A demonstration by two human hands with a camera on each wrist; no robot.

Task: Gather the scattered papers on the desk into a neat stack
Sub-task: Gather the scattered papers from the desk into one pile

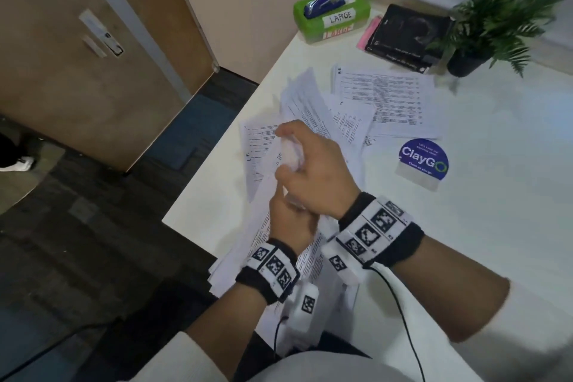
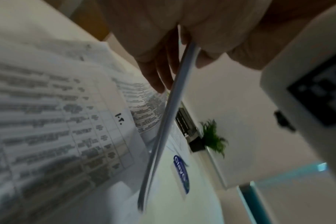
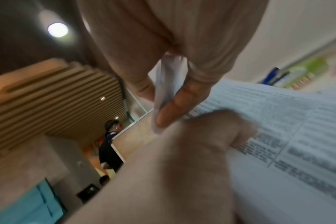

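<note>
Printed white papers lie scattered and overlapping on the white desk [image 1: 496,195]; one tabled sheet [image 1: 384,99] lies flat at the back, with a loose fan of sheets [image 1: 310,108] beside it. Both hands meet over the desk's left edge. My left hand [image 1: 291,223] pinches a thin sheaf of papers [image 1: 263,245], which shows edge-on [image 2: 169,121] below the left hand's fingers [image 2: 153,68] in the left wrist view. My right hand [image 1: 310,170] sits just above it, and its thumb and fingers [image 3: 175,106] pinch the sheaf's crumpled top edge [image 3: 165,84].
At the back stand a green box marked LARGE [image 1: 333,18] with a blue stapler [image 1: 324,0] on it, black books [image 1: 409,34] and a potted plant [image 1: 493,25]. A round ClayGo sticker [image 1: 423,161] lies right of the papers. A person [image 3: 109,148] stands far off.
</note>
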